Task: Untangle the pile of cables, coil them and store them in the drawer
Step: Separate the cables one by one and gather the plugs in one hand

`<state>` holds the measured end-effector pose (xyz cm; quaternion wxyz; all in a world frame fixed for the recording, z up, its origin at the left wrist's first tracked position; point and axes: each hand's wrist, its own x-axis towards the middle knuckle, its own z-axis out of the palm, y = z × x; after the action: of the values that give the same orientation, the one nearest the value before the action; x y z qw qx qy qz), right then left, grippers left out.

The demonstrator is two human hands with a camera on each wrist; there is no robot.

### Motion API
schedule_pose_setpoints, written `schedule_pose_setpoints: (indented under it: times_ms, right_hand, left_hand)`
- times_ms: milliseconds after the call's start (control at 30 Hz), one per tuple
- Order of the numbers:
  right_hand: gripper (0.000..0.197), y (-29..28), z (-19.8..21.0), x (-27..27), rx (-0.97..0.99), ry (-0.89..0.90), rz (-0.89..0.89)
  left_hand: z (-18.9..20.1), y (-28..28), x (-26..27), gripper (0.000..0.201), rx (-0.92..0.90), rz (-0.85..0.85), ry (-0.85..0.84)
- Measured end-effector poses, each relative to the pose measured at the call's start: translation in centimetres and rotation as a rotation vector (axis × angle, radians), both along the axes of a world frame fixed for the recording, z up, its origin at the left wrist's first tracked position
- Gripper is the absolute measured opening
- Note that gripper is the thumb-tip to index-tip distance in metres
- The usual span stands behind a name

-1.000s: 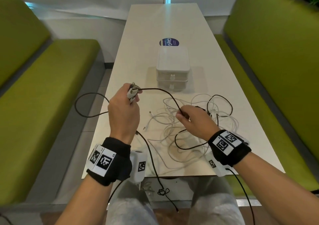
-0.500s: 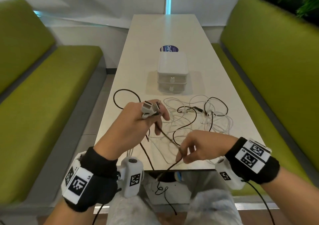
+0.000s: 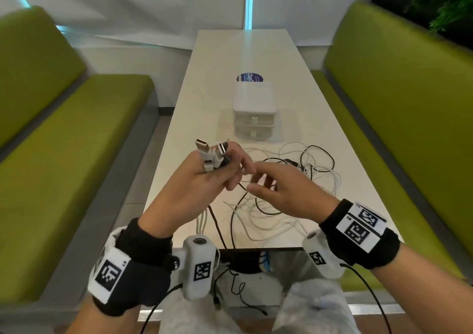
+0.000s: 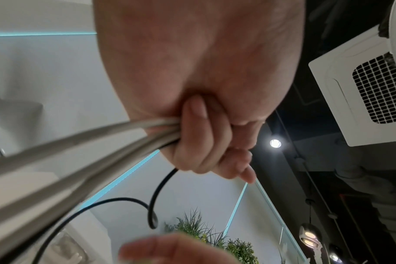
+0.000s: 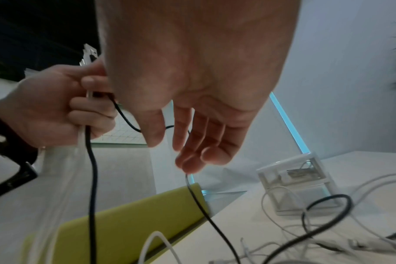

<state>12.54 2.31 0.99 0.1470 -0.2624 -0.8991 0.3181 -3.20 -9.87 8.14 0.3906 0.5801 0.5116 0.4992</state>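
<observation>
White table (image 3: 302,118): left hand (image 3: 194,187) grips cable plugs (image 3: 212,154); right hand (image 3: 284,193) fingers slack.

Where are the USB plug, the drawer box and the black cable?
USB plug (image 3: 201,144): head view, its metal end.
Drawer box (image 3: 254,100): head view, its top.
Black cable (image 5: 92,171): right wrist view, the stretch hanging below the left hand.

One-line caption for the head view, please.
Left hand grips white and black cable plugs; open right hand reaches over.
</observation>
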Motion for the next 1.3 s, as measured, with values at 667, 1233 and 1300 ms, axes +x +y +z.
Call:
schedule_pose_setpoints:
  times_ms: [667, 1233, 1300]
  right_hand:
    - [0.046, -4.4, -0.6, -4.0, -0.031, -0.110, 0.299]
    - [0.026, -4.5, -3.1, -3.3, -0.490, 0.157, 0.104]
    - [0.026, -3.8, -3.5, -3.4, -0.558, 0.097, 0.074]
  left_hand:
    - [-3.4, 0.9, -1.6, 0.071, 0.197, 0.557, 0.406]
    - [-6.0, 2.1, -2.8, 0.054, -0.021, 0.435, 0.010]
    - [-6.0, 2.4, -2.4, 0.052, -0.032, 0.423, 0.009]
